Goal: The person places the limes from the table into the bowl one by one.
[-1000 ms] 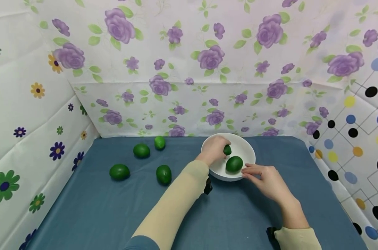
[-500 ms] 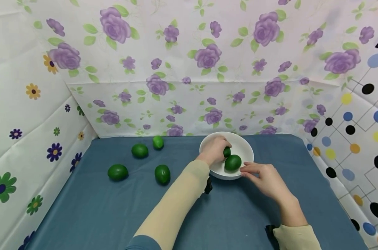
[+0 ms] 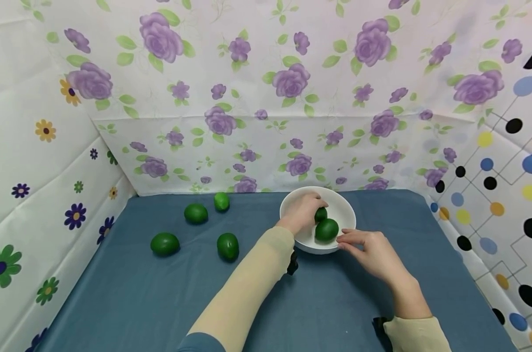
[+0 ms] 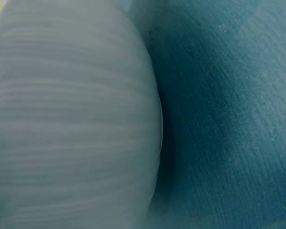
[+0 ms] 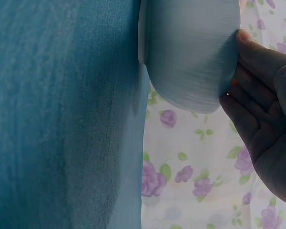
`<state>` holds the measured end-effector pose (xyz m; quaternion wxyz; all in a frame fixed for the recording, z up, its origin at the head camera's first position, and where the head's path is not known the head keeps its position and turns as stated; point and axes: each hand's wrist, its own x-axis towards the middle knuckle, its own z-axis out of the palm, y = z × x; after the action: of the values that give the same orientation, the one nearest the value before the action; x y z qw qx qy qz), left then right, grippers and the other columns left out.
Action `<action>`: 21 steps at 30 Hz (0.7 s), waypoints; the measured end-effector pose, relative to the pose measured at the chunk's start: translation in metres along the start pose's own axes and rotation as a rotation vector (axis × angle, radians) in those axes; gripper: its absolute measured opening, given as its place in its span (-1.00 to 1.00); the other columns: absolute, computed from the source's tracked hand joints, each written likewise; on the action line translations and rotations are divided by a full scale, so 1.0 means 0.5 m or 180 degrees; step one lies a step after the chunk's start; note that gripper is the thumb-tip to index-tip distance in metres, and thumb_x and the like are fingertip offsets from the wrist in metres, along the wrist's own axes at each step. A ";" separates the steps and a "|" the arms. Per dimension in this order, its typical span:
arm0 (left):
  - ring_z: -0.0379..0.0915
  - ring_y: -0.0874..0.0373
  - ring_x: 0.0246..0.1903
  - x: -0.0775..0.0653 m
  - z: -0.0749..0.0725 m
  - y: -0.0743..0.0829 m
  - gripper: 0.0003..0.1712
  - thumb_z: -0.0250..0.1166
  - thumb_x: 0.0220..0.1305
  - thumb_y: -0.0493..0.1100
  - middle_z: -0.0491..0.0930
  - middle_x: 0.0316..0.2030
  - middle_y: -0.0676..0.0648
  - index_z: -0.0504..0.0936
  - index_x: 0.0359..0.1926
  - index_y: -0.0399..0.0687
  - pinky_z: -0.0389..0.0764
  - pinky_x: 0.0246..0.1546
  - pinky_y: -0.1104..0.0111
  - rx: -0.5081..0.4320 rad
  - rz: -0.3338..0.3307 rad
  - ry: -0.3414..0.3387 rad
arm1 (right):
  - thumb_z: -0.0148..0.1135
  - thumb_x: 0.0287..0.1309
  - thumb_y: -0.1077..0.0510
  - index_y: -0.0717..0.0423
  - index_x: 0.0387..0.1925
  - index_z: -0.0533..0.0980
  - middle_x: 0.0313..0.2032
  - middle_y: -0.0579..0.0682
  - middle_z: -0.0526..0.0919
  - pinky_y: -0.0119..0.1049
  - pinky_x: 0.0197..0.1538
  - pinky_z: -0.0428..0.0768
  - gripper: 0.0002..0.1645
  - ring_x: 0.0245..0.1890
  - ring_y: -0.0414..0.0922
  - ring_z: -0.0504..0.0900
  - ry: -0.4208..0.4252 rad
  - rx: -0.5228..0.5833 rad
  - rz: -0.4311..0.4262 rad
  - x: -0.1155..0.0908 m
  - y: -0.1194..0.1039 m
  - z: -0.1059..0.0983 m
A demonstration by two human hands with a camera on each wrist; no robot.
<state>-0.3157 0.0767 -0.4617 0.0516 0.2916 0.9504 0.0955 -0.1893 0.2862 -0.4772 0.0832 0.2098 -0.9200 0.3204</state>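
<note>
Gripping a small green fruit (image 3: 321,215) inside the white bowl (image 3: 342,210) with curled fingers of the left hand (image 3: 302,214); pinching the bowl's edge with the right hand (image 3: 371,247). Finding this fruit just to the right of the left palm, so closer to the left hand than to the right; impossible to tell its long axis, being partly covered. Between the hands, also seeing a bigger fruit (image 3: 326,230), oval and shiny, inside the bowl. Noting faint fine bands on the bowl's rounded outer wall. Left of the left hand, seeing four loose fruits (image 3: 164,244), smooth-skinned, on finely woven blue cloth (image 3: 327,298).
</note>
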 end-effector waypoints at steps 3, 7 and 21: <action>0.33 0.14 0.46 0.000 0.002 0.001 -0.36 0.47 0.43 -0.24 0.48 0.44 0.03 0.60 0.46 0.22 0.35 0.47 0.34 -0.0028 0.0017 0.0011 | 0.47 0.40 0.04 -0.01 0.01 0.84 0.06 -0.01 0.81 0.13 0.13 0.71 -0.76 0.28 0.07 0.67 -0.0003 0.0001 -0.0002 0.000 -0.001 0.000; 0.32 0.14 0.46 0.000 0.003 0.000 -0.37 0.45 0.45 -0.25 0.48 0.44 0.03 0.60 0.47 0.22 0.34 0.47 0.35 -0.0046 0.0050 0.0003 | 0.47 0.39 0.06 -0.01 0.00 0.84 0.07 0.00 0.81 0.13 0.13 0.71 -0.77 0.28 0.07 0.67 -0.0003 -0.0012 0.0008 0.000 -0.002 -0.001; 0.28 0.12 0.50 -0.010 0.002 -0.004 -0.39 0.41 0.48 -0.24 0.43 0.49 0.00 0.60 0.47 0.23 0.33 0.49 0.32 -0.0057 0.0040 -0.0021 | 0.47 0.39 0.06 -0.02 0.00 0.84 0.09 0.05 0.80 0.14 0.12 0.71 -0.77 0.28 0.08 0.68 0.0000 -0.0010 -0.0004 0.000 -0.004 0.000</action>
<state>-0.3126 0.0723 -0.4628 0.0568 0.2974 0.9474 0.1034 -0.1883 0.2849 -0.4763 0.0837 0.2103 -0.9204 0.3189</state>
